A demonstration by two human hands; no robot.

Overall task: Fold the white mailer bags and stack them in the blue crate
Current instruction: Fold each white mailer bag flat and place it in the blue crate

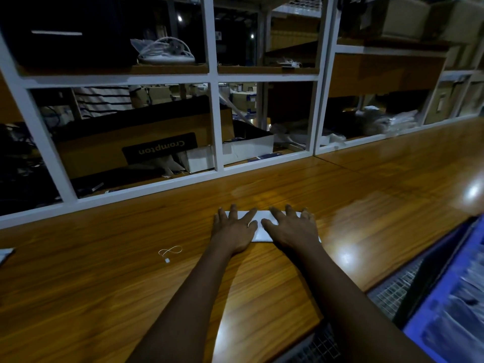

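Note:
A white mailer bag (262,231), folded into a narrow strip, lies flat on the wooden table (131,284). My left hand (234,227) presses its left half with fingers spread and straight. My right hand (292,227) lies flat on its right half the same way, and both hands cover most of the bag. The blue crate (429,318) sits low at the right, beside the table's edge, with pale bags blurred inside it.
A thin white string with a small tag (169,252) lies on the table left of my hands. A white-framed shelf (217,121) with cardboard boxes runs along the table's far side. A white sheet corner (5,254) shows at the left edge. Wire mesh (392,292) lies beside the crate.

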